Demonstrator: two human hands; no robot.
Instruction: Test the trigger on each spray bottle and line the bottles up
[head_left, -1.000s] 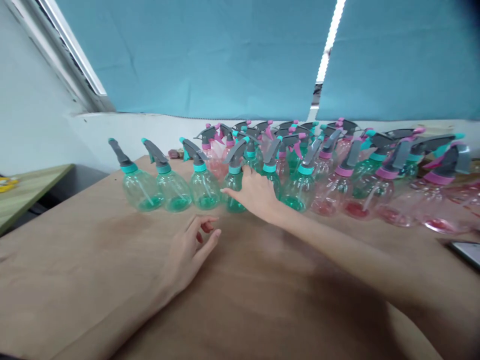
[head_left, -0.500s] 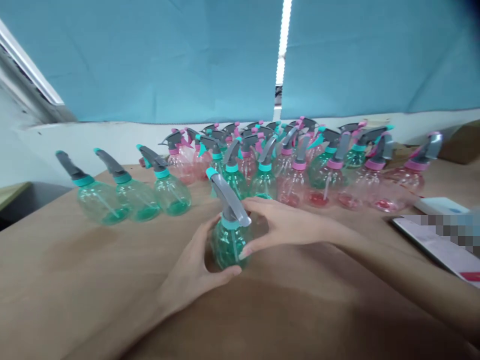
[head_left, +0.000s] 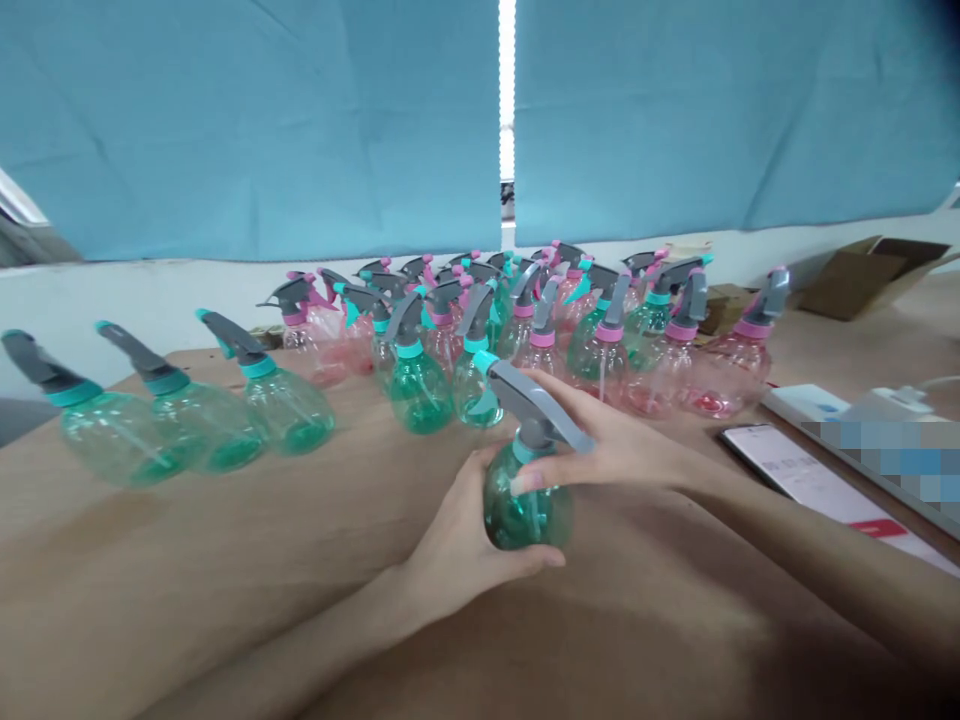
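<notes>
A green see-through spray bottle (head_left: 517, 515) with a grey and teal trigger head is between my two hands, in front of the other bottles. My left hand (head_left: 465, 545) wraps round the lower body from the left, thumb across the front. From the right, my right hand (head_left: 592, 440) grips its upper body, with the thumb just below the teal collar. The bottle's head tilts, its teal nozzle pointing to the upper left. Its far side and my fingers behind it are hidden.
Three green spray bottles (head_left: 289, 410) stand at the left. Several pink bottles (head_left: 604, 365) and green bottles (head_left: 420, 390) crowd the back of the wooden table (head_left: 300, 540). At the right lie a phone (head_left: 795, 470) and a white box (head_left: 806, 403); a cardboard box (head_left: 855, 280) stands behind.
The view has turned to the right, so the background sits further left. My right thumb has moved up the held bottle towards its collar, and the spray head appears turned.
</notes>
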